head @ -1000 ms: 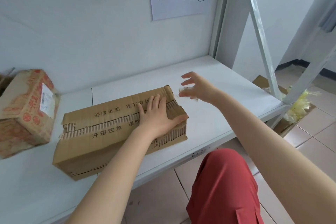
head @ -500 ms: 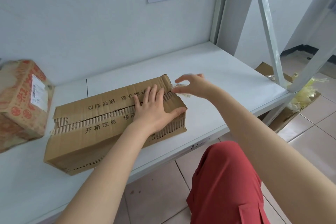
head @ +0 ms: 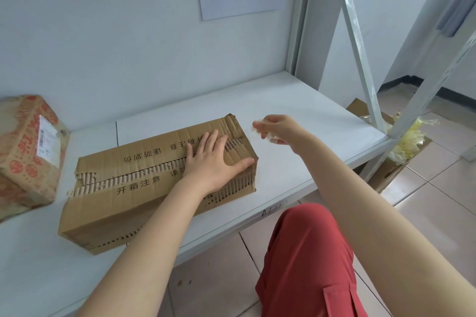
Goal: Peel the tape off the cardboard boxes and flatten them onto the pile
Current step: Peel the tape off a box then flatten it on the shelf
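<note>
Currently: white shelf point(head: 296, 110) is carrying the long cardboard box point(head: 144, 188), lying closed near its front edge; left hand point(head: 213, 162), fingers spread flat, is pressing the top flaps, likely steadying it; right hand point(head: 275, 128), just beside the box end, is pinching a crumpled tape scrap point(head: 271, 139), apparently peeled free.

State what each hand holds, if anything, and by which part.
The right hand pinches a scrap of tape in its fingertips; which part cannot be told. The left hand grips nothing: it presses flat on top of the cardboard box, near its right end.
</note>
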